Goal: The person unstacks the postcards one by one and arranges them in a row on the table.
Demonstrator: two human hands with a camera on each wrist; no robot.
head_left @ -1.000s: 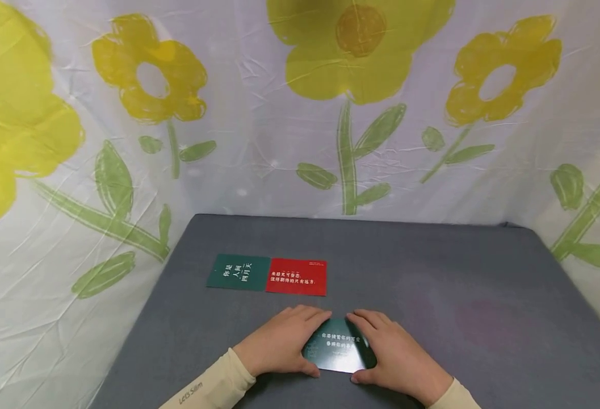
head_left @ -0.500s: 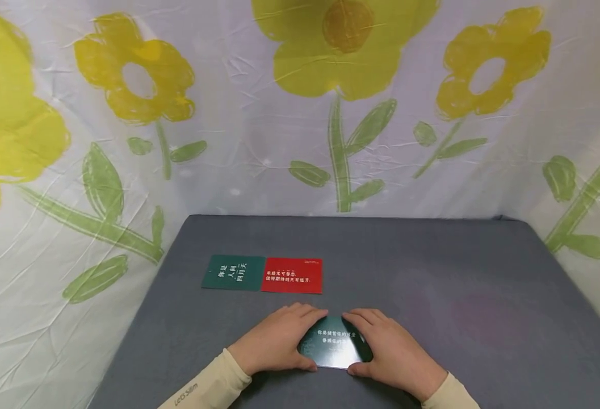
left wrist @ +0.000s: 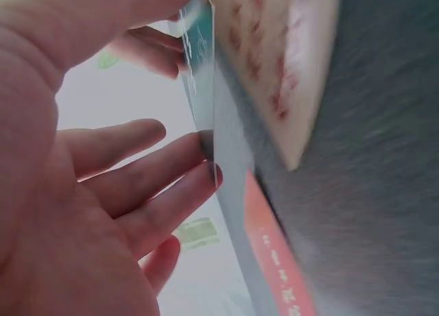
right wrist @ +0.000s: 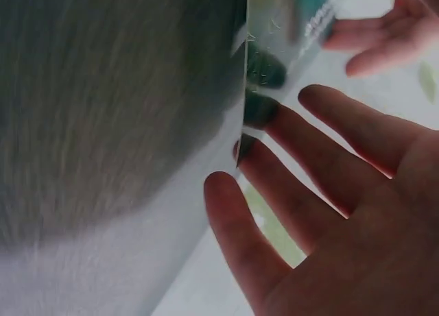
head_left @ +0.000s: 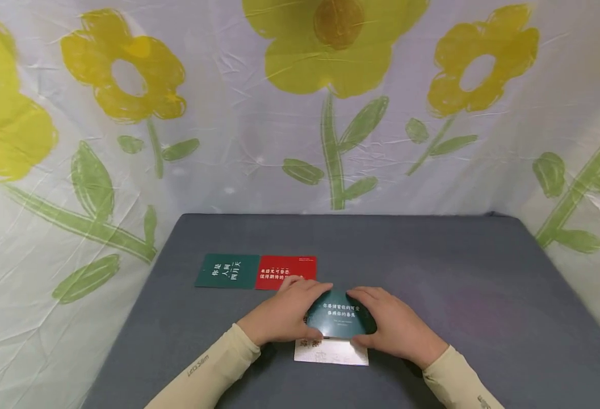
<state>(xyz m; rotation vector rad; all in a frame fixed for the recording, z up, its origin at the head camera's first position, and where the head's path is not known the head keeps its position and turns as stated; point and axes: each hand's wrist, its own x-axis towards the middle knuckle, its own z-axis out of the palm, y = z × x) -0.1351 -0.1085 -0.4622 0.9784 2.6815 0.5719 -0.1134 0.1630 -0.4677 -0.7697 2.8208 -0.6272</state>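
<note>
Between my two hands a dark green card (head_left: 338, 315) with white lettering is raised off the table. My left hand (head_left: 292, 309) grips its left side, thumb at the near edge and fingertips at the far edge. Opposite it, my right hand (head_left: 399, 321) grips the right side the same way. In both wrist views the card appears nearly edge-on against the fingertips. Below it on the table lies a pale card (head_left: 332, 353) with dark characters, partly hidden by the green card and hands. The left wrist view shows this pale card (left wrist: 288, 62) apart from the raised one.
Farther back on the left, a green card (head_left: 226, 271) and a red card (head_left: 276, 267) lie side by side on the grey table (head_left: 422, 250). My left fingers overlap the red card's near edge in the head view. A flower-printed curtain (head_left: 218, 165) surrounds the table's back and sides.
Both hands have lifted the dark green card and moved it away from me. The pale card beneath has come into sight. The head view has shifted slightly.
</note>
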